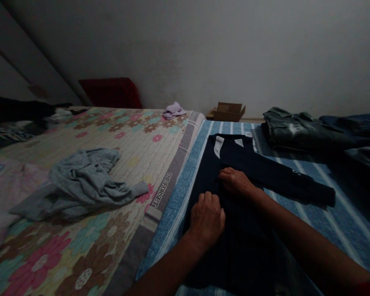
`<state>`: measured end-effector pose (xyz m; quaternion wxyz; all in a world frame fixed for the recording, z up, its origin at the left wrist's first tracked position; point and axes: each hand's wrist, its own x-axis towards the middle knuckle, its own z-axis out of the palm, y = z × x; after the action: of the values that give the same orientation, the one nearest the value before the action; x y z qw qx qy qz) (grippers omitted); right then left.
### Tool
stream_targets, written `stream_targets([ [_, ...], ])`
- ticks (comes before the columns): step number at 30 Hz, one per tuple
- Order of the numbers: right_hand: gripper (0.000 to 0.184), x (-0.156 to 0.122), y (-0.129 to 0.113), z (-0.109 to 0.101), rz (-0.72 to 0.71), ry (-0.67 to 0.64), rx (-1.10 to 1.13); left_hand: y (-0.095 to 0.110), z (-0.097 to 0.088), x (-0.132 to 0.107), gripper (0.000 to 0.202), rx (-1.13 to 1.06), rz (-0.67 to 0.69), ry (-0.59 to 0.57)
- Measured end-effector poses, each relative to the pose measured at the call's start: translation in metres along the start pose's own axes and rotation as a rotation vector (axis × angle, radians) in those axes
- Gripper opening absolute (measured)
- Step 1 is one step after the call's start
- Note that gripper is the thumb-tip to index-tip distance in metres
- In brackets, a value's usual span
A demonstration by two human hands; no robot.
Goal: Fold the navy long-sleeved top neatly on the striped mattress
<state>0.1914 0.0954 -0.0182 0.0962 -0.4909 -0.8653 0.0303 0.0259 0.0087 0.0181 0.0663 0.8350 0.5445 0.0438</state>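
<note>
A dark navy long-sleeved garment [253,164] with white collar patches lies spread on a blue striped sheet [179,189], one sleeve stretched out to the right. My left hand [206,220] rests on its lower left part with the fingers curled under, knuckles up. My right hand [236,181] presses on the middle of the garment, fingers bent against the cloth. Whether either hand pinches a fold is hidden by the dark fabric.
A crumpled grey garment [83,181] lies on the flowered mat [89,246] to the left. Folded dark green and blue clothes [305,129] are piled at the right. A small lilac cloth [173,110], a cardboard box [228,112] and a red cushion [111,92] sit near the wall.
</note>
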Motion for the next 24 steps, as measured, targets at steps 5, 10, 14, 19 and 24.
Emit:
stream_targets([
  [5, 0.017, 0.001, 0.000, 0.001, -0.033, -0.018, -0.012, 0.001, 0.010, 0.016, 0.017, 0.013, -0.083, -0.047],
  [10, 0.017, 0.001, 0.001, 0.002, -0.033, -0.022, -0.015, -0.005, 0.016, 0.022, 0.016, 0.013, -0.106, -0.034],
  [14, 0.017, 0.001, -0.001, 0.002, -0.022, -0.014, -0.017, -0.018, 0.017, 0.028, 0.011, -0.110, -0.131, -0.039],
  [19, 0.016, 0.000, -0.003, 0.000, -0.012, -0.015, -0.028, -0.031, 0.013, 0.032, 0.015, -0.324, -0.190, -0.023],
  [24, 0.015, -0.001, -0.004, -0.004, -0.016, -0.037, -0.027, -0.033, 0.006, 0.034, 0.017, -0.432, -0.192, -0.073],
])
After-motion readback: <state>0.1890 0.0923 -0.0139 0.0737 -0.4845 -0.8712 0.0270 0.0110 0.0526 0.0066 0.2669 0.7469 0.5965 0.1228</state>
